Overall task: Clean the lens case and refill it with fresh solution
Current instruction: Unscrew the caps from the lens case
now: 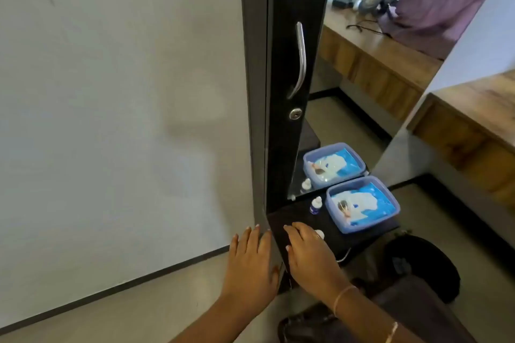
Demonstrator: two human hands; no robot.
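A small solution bottle point(316, 205) with a white cap and blue label stands on the dark shelf point(328, 223) below a mirror. Right of it sits a blue plastic tub point(362, 205) holding white and blue packets. A small white object point(320, 233), perhaps the lens case, peeks out just behind my right hand. My right hand point(306, 249) lies flat on the shelf's left end with straight fingers and holds nothing. My left hand point(252, 255) is open too, fingers straight, beside the cabinet's lower edge, over the floor and wall.
A dark cabinet door point(281, 92) with a metal handle point(300, 61) and a lock rises above the shelf. The mirror point(376, 64) reflects the tub, the bottle and a wooden bench. A dark bag point(423, 267) lies on the floor at the right. A white wall fills the left.
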